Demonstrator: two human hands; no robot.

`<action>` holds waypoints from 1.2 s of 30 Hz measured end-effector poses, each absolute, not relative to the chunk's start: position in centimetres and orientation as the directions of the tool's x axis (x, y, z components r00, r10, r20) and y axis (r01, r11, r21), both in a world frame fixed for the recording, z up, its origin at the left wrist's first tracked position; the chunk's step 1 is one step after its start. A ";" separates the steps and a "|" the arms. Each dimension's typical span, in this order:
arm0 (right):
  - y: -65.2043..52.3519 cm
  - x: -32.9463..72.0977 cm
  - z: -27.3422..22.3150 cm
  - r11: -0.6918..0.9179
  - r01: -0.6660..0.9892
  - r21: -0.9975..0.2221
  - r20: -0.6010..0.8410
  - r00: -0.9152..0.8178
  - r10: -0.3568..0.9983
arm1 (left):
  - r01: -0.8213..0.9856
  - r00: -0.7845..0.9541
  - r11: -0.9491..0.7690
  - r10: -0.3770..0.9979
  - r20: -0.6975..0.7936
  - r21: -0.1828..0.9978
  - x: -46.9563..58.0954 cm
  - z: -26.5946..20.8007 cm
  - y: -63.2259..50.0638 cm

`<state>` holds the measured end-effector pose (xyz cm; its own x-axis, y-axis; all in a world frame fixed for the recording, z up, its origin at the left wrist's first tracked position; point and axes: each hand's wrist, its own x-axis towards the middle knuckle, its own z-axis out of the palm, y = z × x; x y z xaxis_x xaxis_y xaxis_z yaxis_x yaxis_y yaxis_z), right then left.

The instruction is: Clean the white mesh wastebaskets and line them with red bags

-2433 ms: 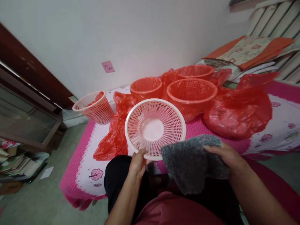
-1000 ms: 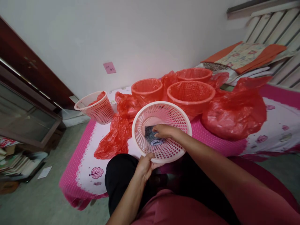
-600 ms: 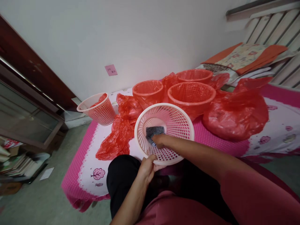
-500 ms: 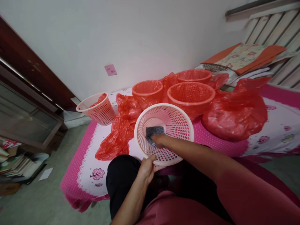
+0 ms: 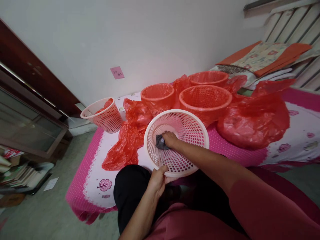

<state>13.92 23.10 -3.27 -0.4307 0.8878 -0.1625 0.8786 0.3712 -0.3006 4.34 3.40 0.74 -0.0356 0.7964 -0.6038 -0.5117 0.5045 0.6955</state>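
A pale pink perforated plastic wastebasket (image 5: 195,133) is tilted with its mouth towards me, above my lap. My left hand (image 5: 158,180) grips its near rim, the thumb over the edge. Inside the basket, my right hand (image 5: 170,139) is closed on a dark grey cloth (image 5: 160,142) and presses it against the inner wall. Part of the cloth is hidden by the fingers. Behind the basket stand a wastebasket lined with a red bag (image 5: 158,100), a wider lined one (image 5: 205,103) and another at the back (image 5: 209,78).
A pink basket (image 5: 108,116) with red plastic inside stands at the left. Loose red bags (image 5: 125,150) lie beside it, and a bulging red bag (image 5: 255,126) sits at the right on the bed cover (image 5: 95,186). Folded fabric (image 5: 265,58) is piled near the radiator (image 5: 292,30).
My right hand has shifted slightly up inside the basket, and the cloth is now more bunched under the fingers. My left hand keeps its hold on the rim.
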 end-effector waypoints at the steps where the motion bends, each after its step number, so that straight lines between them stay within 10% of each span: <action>1: 23.3 14.0 -3.2 0.366 0.883 -0.294 -0.143 -0.419 0.897 | -0.508 -0.039 0.506 0.795 -0.605 0.697 4.4 0.8 3.4; 36: 21.4 13.7 -3.3 0.368 0.795 -0.482 -0.401 -0.574 0.714 | -0.493 -0.008 0.511 0.806 -0.591 0.704 3.8 0.2 3.8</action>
<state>13.67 21.40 -3.32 -0.5737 0.7143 -0.4009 0.7952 0.3683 -0.4817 3.84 3.77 0.15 -0.0076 0.8065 -0.5912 -0.4930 0.5114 0.7039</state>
